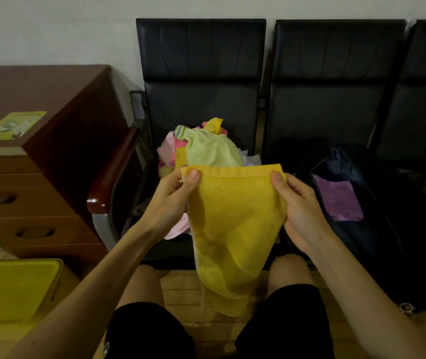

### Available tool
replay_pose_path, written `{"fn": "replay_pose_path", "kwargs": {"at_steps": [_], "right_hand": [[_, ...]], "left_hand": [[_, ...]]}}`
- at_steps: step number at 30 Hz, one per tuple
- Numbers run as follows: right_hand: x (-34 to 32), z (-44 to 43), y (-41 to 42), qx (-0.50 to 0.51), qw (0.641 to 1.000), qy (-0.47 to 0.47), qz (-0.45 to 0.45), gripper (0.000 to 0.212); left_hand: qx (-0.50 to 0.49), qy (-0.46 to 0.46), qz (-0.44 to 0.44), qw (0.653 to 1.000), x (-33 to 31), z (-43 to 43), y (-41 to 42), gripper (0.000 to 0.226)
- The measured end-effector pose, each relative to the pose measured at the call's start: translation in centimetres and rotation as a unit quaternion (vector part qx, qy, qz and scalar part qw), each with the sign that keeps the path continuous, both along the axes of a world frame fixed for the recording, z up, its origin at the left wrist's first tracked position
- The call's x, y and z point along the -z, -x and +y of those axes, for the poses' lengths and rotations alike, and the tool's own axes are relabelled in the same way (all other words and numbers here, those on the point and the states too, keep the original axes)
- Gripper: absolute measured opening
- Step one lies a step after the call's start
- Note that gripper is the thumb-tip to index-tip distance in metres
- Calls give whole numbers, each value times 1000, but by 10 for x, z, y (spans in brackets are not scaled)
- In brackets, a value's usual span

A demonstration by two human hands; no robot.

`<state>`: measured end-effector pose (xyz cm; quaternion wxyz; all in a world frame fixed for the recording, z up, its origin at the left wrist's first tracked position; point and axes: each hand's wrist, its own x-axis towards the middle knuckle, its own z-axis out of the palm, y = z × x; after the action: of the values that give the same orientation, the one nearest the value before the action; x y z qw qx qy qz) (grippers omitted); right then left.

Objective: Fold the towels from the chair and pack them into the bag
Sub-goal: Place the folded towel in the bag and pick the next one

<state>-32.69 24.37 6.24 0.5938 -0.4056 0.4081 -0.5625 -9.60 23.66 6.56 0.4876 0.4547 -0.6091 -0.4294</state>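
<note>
Left chair (201,104): is standing with its back to the wall, its black padded seat carrying a loose pile of towels (206,149) in pink, pale green and yellow.
Middle chair (331,99): is standing just right of the left chair in the same row; a dark bag (377,229) is lying open on its seat.
Right chair (424,99): is standing farthest from the left chair, only partly showing.
Desk (51,99): brown wood with drawers, is standing just left of the left chair; a green leaflet (12,125) is lying flat on top.
Floor (180,283): pale boards are showing in front of the left chair.
Yellow container (12,288): is sitting left of and in front of the left chair; what is carrying it cannot be told.
</note>
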Motion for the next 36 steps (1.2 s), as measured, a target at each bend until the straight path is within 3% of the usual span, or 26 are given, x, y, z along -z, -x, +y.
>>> {"fn": "replay_pose_path", "kwargs": {"at_steps": [4,7,10,11,14,16,18,21,23,26,30,32,36], "right_hand": [[7,-1,7,4,999,-37,-8,34],[27,3,6,-18,995,-94,-22,65],[62,16,2,-95,981,-170,17,95],[66,23,-2,-128,973,-185,50,88],[73,36,-9,-152,960,-208,106,20],[75,36,-7,-147,960,-212,113,9],[70,33,-9,-151,962,-198,115,9],[57,24,-7,-118,973,-175,92,32],[45,20,-7,-113,981,-149,55,35],[25,19,-14,-148,982,-113,32,28],[3,21,-25,-174,980,-94,6,28],[-7,20,-28,-162,983,-82,-23,27],[-25,14,-29,-124,987,-72,-77,30]], "left_hand": [[-8,23,-30,999,-7,-2,17,59],[-15,27,-35,999,-9,-4,29,61],[-26,-19,30,999,-10,-5,37,43],[-29,-44,57,997,-9,-7,38,35],[-36,-80,92,992,-9,-12,30,25],[-59,-93,85,990,-8,-16,21,27],[-108,-94,53,988,-6,-20,9,23],[-205,-114,-9,972,10,-32,-15,21],[-230,-155,-11,961,24,-37,-27,21],[-213,-244,80,943,42,-42,-34,26],[-99,-356,235,899,44,-37,-30,48],[-58,-351,307,882,40,-29,-24,53],[12,-339,387,857,51,-14,-9,91]]}}
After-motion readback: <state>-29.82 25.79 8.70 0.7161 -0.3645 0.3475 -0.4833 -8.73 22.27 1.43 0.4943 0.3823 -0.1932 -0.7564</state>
